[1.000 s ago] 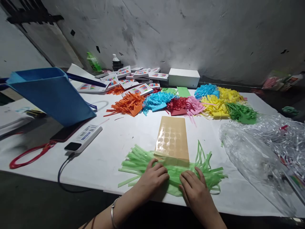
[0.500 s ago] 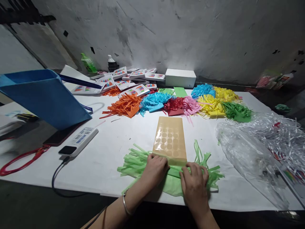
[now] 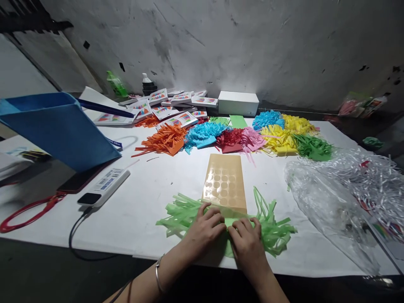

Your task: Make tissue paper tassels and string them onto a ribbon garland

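Observation:
Light green fringed tissue paper (image 3: 181,215) lies at the table's front, its cut strips fanned out to both sides. My left hand (image 3: 208,225) is on its middle, fingers curled and gripping the paper. Close beside it, my right hand (image 3: 248,239) has its fingers bent on the same paper, thumb and fingertips near those of the left. Just beyond the hands lies a brown sheet of clear round stickers (image 3: 224,176), its near edge covered by the green paper. The fingertips partly hide the paper between them.
Tissue tassels, orange (image 3: 166,139), blue (image 3: 203,134) and yellow (image 3: 279,139) among them, line the back before a white box (image 3: 238,103). A blue folder-like holder (image 3: 63,126) and white power bank (image 3: 104,187) stand left. Clear plastic bag (image 3: 318,206) and silvery strips (image 3: 372,181) lie right.
My right hand has moved left, closer to my left hand. The middle of the green paper has been drawn together and shows less below the hands. The left fingers have shifted slightly.

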A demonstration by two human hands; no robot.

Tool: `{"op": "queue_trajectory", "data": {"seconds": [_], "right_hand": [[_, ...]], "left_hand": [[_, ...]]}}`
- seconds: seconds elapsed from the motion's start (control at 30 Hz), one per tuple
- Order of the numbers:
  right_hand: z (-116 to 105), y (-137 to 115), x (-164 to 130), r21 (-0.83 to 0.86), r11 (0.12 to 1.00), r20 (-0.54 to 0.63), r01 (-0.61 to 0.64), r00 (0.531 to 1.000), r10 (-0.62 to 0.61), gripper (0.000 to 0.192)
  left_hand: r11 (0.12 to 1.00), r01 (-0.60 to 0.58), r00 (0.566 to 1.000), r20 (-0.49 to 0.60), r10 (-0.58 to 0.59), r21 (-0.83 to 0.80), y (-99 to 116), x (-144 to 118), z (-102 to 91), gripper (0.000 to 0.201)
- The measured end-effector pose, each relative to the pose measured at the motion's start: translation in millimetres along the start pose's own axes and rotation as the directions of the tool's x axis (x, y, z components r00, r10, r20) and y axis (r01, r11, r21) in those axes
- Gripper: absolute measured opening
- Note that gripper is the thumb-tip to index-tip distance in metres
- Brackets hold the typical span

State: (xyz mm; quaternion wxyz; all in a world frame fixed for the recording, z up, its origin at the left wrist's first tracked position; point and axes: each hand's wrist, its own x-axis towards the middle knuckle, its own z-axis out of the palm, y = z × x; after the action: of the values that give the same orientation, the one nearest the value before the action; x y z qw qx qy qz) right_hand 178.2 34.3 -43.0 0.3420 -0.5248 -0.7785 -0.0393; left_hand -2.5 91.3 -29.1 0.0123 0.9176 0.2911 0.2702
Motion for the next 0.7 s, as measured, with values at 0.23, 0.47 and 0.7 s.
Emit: {"op": "queue_trajectory", "data": {"seconds": [0.23, 0.47, 0.7], "right_hand": [[-16, 24, -24, -0.003, 0.996, -0.034, 0.084, 0.996, -0.084, 0.028], [-24, 17, -27, 0.062, 0.987, 0.005, -0.148, 0.989, 0.148, 0.018], [-18, 5, -15, -0.069, 0.951, -0.079, -0.302, 0.952, 0.297, 0.017]], "left_hand": [[0.997, -0.065, 0.995, 0.073, 0.061, 0.051, -3, -9, -4.9, 0.022], [0.985, 0.165, 0.97, 0.173, -0.172, 0.056, 0, -13, -2.5, 0.014], [0.957, 0.282, 0.934, 0.206, -0.291, 0.073, 5, 4, 0.8, 0.018]]}}
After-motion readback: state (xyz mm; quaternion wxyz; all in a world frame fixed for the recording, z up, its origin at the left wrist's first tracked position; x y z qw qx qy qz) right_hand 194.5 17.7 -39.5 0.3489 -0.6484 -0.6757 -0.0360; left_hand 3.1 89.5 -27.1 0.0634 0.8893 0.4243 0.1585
